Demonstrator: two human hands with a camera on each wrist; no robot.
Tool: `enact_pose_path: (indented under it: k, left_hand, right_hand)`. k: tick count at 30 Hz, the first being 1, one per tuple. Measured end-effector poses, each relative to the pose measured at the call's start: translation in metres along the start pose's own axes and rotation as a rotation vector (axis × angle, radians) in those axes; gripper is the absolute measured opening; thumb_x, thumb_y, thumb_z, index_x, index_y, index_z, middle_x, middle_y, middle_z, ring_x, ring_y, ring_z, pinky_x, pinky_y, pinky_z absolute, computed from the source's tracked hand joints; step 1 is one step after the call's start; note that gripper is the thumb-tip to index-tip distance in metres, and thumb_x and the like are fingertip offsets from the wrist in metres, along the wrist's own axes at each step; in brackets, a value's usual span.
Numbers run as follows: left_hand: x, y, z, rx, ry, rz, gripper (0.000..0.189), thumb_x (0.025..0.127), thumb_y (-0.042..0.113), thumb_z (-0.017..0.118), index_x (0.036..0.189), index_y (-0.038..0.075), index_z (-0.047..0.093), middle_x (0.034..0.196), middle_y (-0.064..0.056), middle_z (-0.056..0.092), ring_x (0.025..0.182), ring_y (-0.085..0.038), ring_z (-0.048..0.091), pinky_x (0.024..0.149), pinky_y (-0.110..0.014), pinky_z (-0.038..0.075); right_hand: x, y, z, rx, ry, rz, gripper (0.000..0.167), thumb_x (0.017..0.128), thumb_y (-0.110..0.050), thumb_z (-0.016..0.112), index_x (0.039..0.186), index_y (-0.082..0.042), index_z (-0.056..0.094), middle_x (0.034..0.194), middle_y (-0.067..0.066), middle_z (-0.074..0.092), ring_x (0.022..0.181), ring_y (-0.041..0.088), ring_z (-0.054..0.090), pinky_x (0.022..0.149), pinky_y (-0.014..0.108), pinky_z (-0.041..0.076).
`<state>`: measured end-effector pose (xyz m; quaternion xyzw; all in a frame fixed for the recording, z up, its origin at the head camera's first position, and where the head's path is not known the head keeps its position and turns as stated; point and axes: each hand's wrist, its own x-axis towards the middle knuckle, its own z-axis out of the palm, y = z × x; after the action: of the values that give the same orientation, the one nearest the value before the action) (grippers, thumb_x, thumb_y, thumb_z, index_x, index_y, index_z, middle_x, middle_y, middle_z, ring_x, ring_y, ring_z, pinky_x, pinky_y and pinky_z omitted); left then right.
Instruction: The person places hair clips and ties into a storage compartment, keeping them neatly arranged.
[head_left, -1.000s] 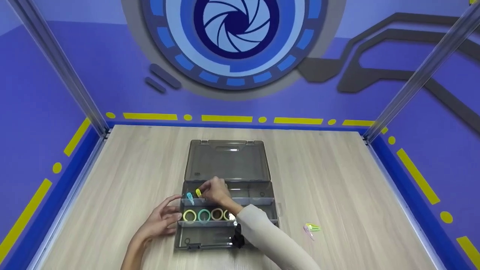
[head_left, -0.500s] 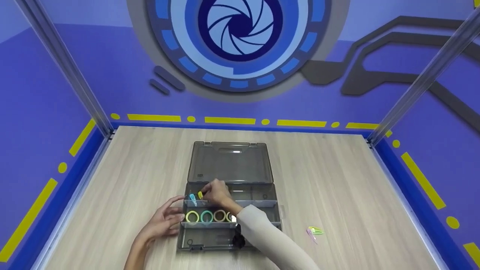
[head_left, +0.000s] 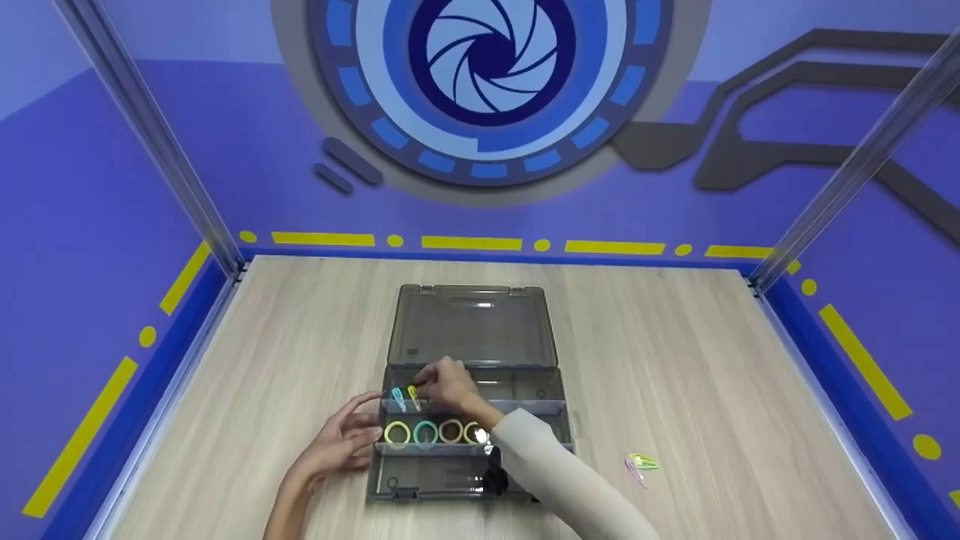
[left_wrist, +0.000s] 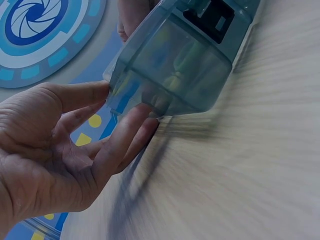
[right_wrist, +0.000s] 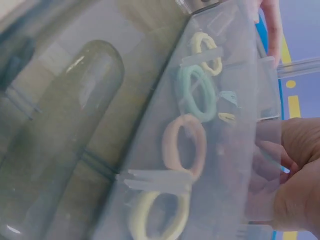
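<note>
A smoky translucent compartment box [head_left: 431, 474] lies with its lid [head_left: 476, 326] folded back. My left hand [head_left: 336, 442] rests its fingertips on the box's left end, with fingers spread and slightly bent. In the back compartment, a blue hair clip [head_left: 399, 399] leans near the left end, and a yellow hair clip [head_left: 414, 397] is beside it. My right hand [head_left: 450, 386] is over that compartment, its fingertips right at the yellow clip's upper right side. In the right wrist view, the right fingers [right_wrist: 295, 180] are partly veiled by the translucent divider.
Several hair ties, including a yellow one [head_left: 397, 434] and a green one [head_left: 425, 434], stand in a row in the middle compartment. A black item [head_left: 495, 476] is in the front compartment. Right of the box, a green-yellow clip [head_left: 643, 461] and a lilac clip [head_left: 634, 471] lie on the table [head_left: 720, 390].
The yellow clip now shows at fuller length beside the blue one, with the right fingertips at its side. The left hand stays on the box's end. The head view has shifted slightly.
</note>
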<state>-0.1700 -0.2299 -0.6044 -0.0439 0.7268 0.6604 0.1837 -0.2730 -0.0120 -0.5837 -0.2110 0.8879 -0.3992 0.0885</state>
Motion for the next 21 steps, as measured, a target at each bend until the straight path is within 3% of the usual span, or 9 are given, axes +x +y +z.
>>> enact_pose_path:
  k: [7,12,17,21]
  left_hand:
    - [0.001,0.001,0.003,0.007,-0.006,0.007,0.067,0.098,0.016,0.067,0.157,0.014,0.035,0.136,-0.027,0.051,0.106,-0.025,0.062,0.077,-0.041,0.060]
    - [0.002,0.002,0.005,0.013,-0.007,0.009,0.067,0.098,0.015,0.067,0.157,0.014,0.036,0.135,-0.026,0.051,0.104,-0.024,0.063,0.078,-0.041,0.061]
    - [-0.001,0.002,0.000,0.017,-0.002,-0.015,0.068,0.098,0.016,0.068,0.158,0.015,0.035,0.136,-0.025,0.052,0.105,-0.023,0.064,0.078,-0.040,0.061]
    - [0.000,0.002,0.000,0.030,-0.018,0.000,0.069,0.099,0.016,0.067,0.158,0.010,0.031,0.134,-0.027,0.053,0.102,-0.023,0.066,0.077,-0.040,0.061]
  right_hand:
    - [-0.003,-0.006,-0.032,0.103,-0.121,0.025,0.015,0.090,0.001,0.071,0.103,0.006,0.077,0.094,0.019,0.078,0.073,0.030,0.076,0.063,0.026,0.060]
    - [-0.013,-0.003,-0.066,0.082,-0.142,-0.017,0.016,0.092,0.001,0.071,0.104,0.009,0.075,0.096,0.022,0.077,0.078,0.040,0.075,0.065,0.031,0.062]
    - [-0.025,0.003,-0.094,0.029,-0.107,-0.080,0.015,0.088,0.002,0.073,0.102,0.009,0.075,0.089,0.020,0.078,0.075,0.034,0.075,0.061,0.022,0.057]
    - [-0.043,0.019,-0.116,-0.035,-0.066,-0.152,0.015,0.085,0.004,0.073,0.099,0.007,0.077,0.084,0.017,0.077,0.072,0.025,0.074,0.060,0.017,0.052]
